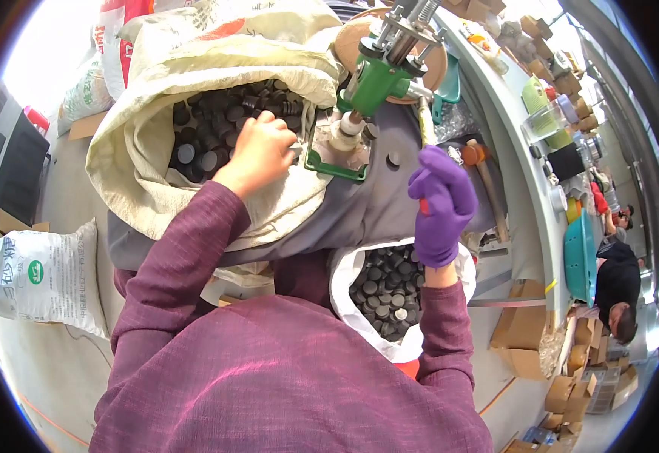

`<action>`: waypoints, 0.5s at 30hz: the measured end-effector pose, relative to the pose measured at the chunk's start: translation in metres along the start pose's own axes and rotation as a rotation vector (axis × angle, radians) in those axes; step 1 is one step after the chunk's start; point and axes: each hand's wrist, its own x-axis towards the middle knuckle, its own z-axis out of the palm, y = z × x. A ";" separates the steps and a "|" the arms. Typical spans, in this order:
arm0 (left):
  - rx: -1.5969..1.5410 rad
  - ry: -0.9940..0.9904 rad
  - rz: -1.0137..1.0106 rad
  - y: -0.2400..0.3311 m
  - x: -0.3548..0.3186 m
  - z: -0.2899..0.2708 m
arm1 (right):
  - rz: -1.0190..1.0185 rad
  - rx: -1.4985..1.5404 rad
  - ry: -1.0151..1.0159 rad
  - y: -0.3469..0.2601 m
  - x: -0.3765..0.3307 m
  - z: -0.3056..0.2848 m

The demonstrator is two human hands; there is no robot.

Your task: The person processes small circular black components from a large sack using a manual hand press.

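My bare left hand (260,155) is over the right side of an open cream woven sack (129,151) full of black caps (212,124). Its fingers are curled together, and whatever they hold is hidden. In a purple glove, my right hand (442,200) is wrapped round the lever handle (426,121) of a green hand press (378,87). A white fitting (347,132) sits under the press ram, above the green base frame (335,172). One loose black cap (393,159) lies on the grey cloth right of the press.
Below my right forearm stands a white bag (341,291) of black caps. A hammer (488,177) lies right of the press. A long white table (529,189) curves along the right, with a teal basin (580,257) and cardboard boxes (522,328) beyond. Another person (618,283) is far right.
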 end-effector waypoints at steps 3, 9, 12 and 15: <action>0.183 -0.141 0.010 0.011 -0.010 0.003 | -0.008 -0.043 0.082 -0.033 0.039 0.002; 0.213 -0.138 -0.026 0.005 -0.008 0.013 | -0.144 0.248 0.116 -0.018 0.147 -0.013; 0.263 -0.183 -0.023 0.013 -0.006 0.012 | 0.008 0.344 0.166 -0.007 0.187 -0.013; 0.230 -0.207 -0.055 0.014 -0.004 0.014 | -0.072 0.288 0.235 -0.002 0.203 -0.013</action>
